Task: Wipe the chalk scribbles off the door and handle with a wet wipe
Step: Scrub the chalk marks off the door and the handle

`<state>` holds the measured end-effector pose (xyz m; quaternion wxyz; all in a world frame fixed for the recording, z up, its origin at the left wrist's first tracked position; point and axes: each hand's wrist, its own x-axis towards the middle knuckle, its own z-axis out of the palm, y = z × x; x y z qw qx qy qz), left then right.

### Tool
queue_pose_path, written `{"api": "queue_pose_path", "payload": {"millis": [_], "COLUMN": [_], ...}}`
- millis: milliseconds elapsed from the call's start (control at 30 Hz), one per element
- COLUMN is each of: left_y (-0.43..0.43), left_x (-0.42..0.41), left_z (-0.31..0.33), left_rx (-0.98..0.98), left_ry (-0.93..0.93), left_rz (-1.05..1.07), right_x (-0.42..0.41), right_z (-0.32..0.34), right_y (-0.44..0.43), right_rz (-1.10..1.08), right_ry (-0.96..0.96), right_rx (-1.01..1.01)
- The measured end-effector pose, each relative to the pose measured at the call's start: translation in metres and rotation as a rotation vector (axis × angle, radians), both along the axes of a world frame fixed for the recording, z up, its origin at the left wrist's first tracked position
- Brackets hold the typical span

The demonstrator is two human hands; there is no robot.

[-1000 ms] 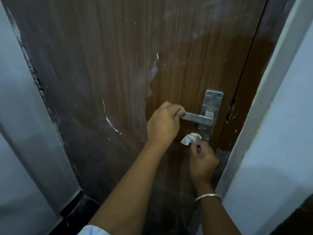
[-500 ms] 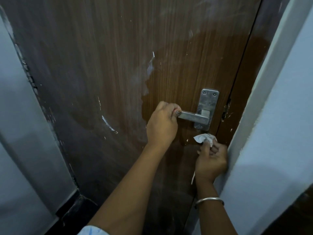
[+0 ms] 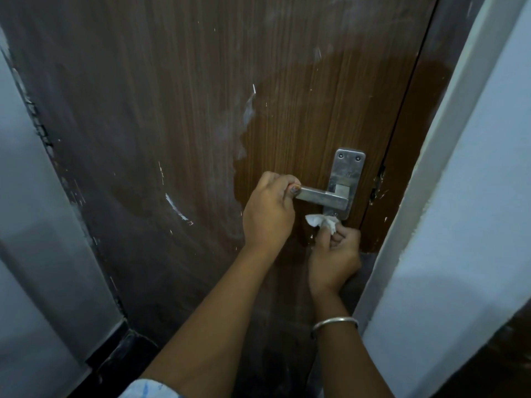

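One brown wood-grain door (image 3: pixel 287 110) is seen, with one metal handle (image 3: pixel 319 196) near its right edge, carried on a plate (image 3: pixel 349 170) with two screws showing at its top. The handle's free end is gripped by the left hand (image 3: pixel 268 214), fingers curled round it. One crumpled white wipe (image 3: pixel 320 222) is pinched in the right hand (image 3: pixel 334 259) and held just under the plate's lower end. One silver bangle (image 3: pixel 334 323) is worn on the right wrist. White chalk streaks (image 3: pixel 175 206) are scattered over the door's left and middle. Pale walls (image 3: pixel 474 196) are seen on both sides.
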<state>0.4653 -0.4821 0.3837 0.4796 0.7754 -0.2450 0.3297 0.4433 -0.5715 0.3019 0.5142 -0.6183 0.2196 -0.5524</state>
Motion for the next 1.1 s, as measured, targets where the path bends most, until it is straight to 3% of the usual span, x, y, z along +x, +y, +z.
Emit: {"api": "queue_pose_path", "payload": {"millis": [167, 333, 467, 667, 833, 967, 1100], "left_y": [-0.001, -0.002, -0.004, -0.002, -0.001, 0.001, 0.0], "left_x": [-0.001, 0.0, 0.0, 0.0, 0.001, 0.003, 0.002], "left_z": [-0.001, -0.001, -0.002, -0.004, -0.004, -0.004, -0.005], "left_rx": [-0.051, -0.063, -0.074, -0.063, -0.064, -0.058, -0.079], "left_ry": [0.025, 0.02, 0.028, 0.012, 0.004, 0.001, 0.009], "left_rz": [-0.011, -0.017, -0.015, -0.022, -0.035, -0.049, -0.06], "right_x": [-0.005, -0.013, -0.013, -0.018, -0.011, -0.019, -0.016], "right_z": [0.0, 0.0, -0.009, -0.017, 0.04, 0.047, 0.032], "right_y": [-0.005, -0.022, -0.014, -0.001, -0.01, -0.02, -0.017], "right_rz": [0.013, -0.114, -0.024, 0.022, 0.142, 0.147, 0.17], "right_ry": [0.033, -0.066, 0.049, -0.045, -0.6, -0.704, -0.569], "right_rx": [-0.051, 0.112, 0.057, 0.584, 1.508, 1.565, 1.354]}}
